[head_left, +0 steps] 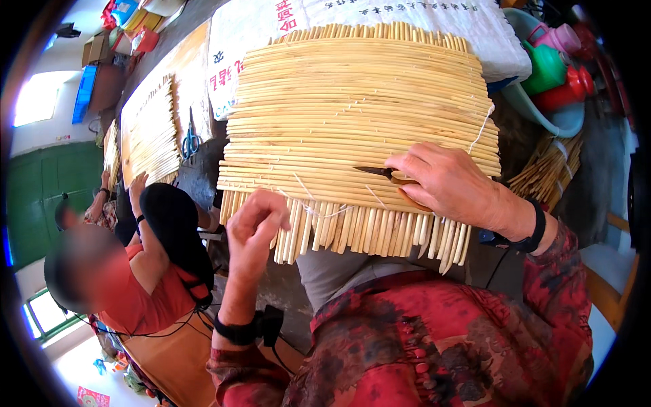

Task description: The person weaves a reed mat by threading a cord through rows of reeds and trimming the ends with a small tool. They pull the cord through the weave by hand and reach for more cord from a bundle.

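Note:
A mat of pale yellow stalks (352, 88) lies before me, its stalks laid side by side and bound with white thread. A lower layer of stalks (359, 227) sticks out crosswise along its near edge. My right hand (454, 184) is closed around a small pair of scissors (373, 171), its dark blades pointing left over the mat. At the near left corner, my left hand (254, 227) has its fingers curled in; whatever they may hold is hidden. Beside its fingertips, a loose white thread (329, 215) runs along the near edge. Another thread end (483, 129) hangs at the mat's right side.
Printed white sacking (237, 27) covers the table under the mat. To the left are blue-handled scissors (190, 141), another stalk mat (152, 132) and a seated person in red (149, 278). A light-blue basin (573, 125) with colored jugs and a stalk bundle (549, 169) stand right.

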